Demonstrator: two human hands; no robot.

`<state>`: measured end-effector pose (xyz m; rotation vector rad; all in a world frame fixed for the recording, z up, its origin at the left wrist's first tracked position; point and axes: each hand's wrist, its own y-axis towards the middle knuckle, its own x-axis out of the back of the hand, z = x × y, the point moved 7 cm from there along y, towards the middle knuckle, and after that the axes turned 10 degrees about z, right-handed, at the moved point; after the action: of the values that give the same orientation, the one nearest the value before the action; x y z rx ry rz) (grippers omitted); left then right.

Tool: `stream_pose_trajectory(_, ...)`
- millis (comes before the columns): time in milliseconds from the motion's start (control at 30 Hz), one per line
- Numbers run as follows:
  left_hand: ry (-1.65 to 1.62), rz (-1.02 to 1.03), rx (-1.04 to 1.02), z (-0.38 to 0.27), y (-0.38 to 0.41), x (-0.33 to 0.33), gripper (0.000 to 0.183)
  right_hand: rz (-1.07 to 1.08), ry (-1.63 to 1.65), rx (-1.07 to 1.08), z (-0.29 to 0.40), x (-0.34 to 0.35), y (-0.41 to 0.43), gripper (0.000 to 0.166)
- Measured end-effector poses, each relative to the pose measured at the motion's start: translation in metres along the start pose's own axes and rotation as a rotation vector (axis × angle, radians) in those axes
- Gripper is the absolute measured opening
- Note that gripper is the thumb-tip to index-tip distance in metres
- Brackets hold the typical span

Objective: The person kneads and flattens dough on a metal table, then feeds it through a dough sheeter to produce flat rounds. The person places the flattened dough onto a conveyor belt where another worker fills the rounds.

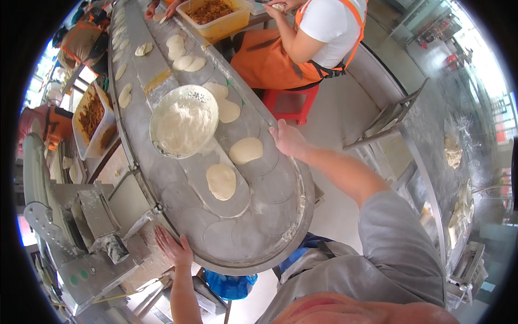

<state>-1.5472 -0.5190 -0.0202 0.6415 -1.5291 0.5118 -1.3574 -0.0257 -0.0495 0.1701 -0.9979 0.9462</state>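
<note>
My left hand [174, 246] lies with its fingers spread by the left rim of the oval metal conveyor table [218, 239], holding nothing. My right hand [286, 138] rests at the table's right rim, its fingers bent over the edge; whether they grip the rim is hard to tell. Between the hands, a flat dough round [221, 182] lies on the centre plate, and another dough round [246, 150] lies on the conveyor to its upper right. A metal bowl of flour [184, 121] stands beyond them. Overlapping dough rounds [228, 111] lie right of the bowl.
A person in an orange apron [267, 60] sits on a red stool [297, 101] at the right. Tubs of brown filling [220, 28] stand on both sides. A floury metal machine [97, 214] is at left, a worktable with dough [453, 152] at far right, a blue bag [230, 285] below.
</note>
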Motion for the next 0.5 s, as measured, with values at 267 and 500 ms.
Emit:
stream_pose_trajectory(267,0.011,0.051,0.046,-0.0010,0.0008,-0.0018,0.076,-0.004,0.017,0.021,-0.0053,-0.0013,0.0004,0.040)
stream_pose_trajectory(500,0.025,0.053,0.031,0.0025,-0.0017,-0.0051,0.076,0.000,0.002,0.010,-0.0051,-0.0025,0.0011,0.040)
